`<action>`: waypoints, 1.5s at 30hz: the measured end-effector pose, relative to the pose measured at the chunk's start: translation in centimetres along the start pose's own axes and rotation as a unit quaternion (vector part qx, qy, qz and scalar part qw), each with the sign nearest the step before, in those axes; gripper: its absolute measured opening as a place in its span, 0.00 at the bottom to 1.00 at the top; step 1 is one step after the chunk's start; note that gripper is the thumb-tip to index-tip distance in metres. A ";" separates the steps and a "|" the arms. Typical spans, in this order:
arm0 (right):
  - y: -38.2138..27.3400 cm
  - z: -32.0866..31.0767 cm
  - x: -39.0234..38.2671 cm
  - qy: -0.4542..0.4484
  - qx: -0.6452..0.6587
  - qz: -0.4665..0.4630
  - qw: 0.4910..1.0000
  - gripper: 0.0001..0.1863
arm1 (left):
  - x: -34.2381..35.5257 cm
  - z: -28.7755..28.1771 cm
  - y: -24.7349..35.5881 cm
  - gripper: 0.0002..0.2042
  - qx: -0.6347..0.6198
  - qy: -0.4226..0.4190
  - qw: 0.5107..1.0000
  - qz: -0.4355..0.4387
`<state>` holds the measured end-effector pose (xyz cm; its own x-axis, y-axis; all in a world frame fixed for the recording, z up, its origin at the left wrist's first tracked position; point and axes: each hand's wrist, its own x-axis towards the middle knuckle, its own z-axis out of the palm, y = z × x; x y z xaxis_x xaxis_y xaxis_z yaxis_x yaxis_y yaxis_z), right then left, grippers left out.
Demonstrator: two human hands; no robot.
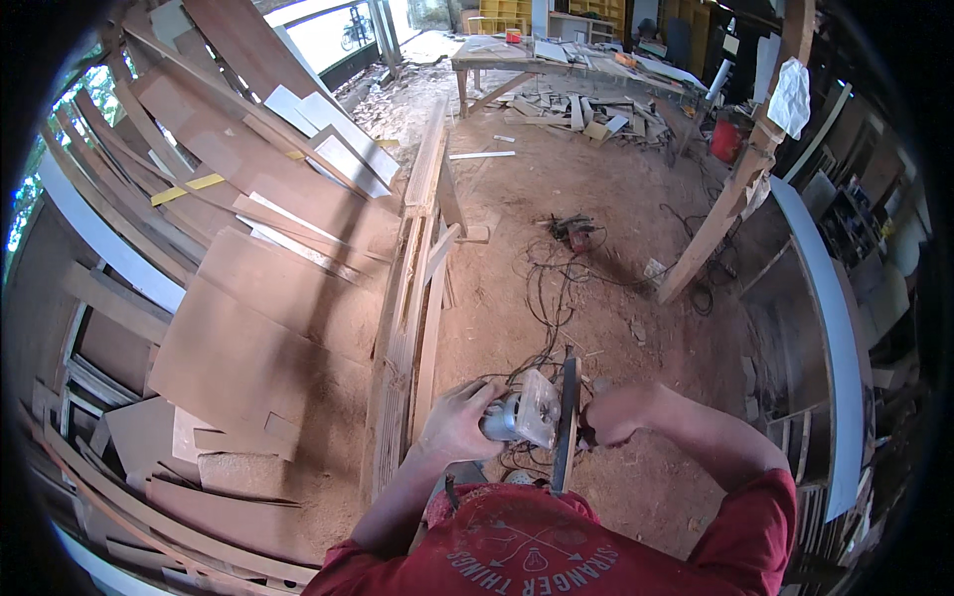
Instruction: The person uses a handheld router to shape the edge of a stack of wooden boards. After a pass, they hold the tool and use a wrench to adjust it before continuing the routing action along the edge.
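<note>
My left hand (460,421) is wrapped round a small power tool with a silver cylindrical body and a clear squarish base plate, which looks like a trim router (517,417). Its base faces a narrow dark board (567,422), seen nearly edge-on and standing close in front of my chest. Whether base and board touch, I cannot tell. On the board's other side is my right hand (618,412), closed with its fingers curled toward the board. What those fingers hold is hidden.
A long timber beam (397,348) runs away along my left. Sheets of brown board (229,338) lean beyond it. Black cables (542,298) and a dark red tool (578,236) lie on the dusty floor. A wooden post (730,214) stands right; a cluttered workbench (556,68) stands far ahead.
</note>
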<state>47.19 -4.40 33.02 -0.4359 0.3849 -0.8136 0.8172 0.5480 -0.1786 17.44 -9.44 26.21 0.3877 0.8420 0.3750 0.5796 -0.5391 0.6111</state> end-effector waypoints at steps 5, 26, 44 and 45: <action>0.1 2.1 1.6 -0.028 0.067 -0.004 0.997 0.15 | -1.2 0.1 -0.8 0.35 0.010 -0.010 1.000 -0.018; 1.3 7.2 5.2 0.075 0.047 -0.049 0.995 0.19 | -2.4 3.3 -3.0 0.40 -0.039 -0.079 0.995 -0.056; 0.2 -0.7 -2.1 0.173 0.039 -0.045 0.983 0.09 | -1.4 3.7 -3.7 0.40 -0.248 -0.035 0.953 -0.171; -0.1 -1.2 -2.8 0.196 0.018 -0.045 0.979 0.10 | -1.0 3.2 -3.2 0.39 -0.271 -0.018 0.941 -0.202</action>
<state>47.93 -4.64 35.95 -0.6124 0.5953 -0.5202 0.7783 0.5694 -0.2648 17.51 -8.61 21.63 0.2434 0.9698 0.0171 0.2383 -0.0769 0.9682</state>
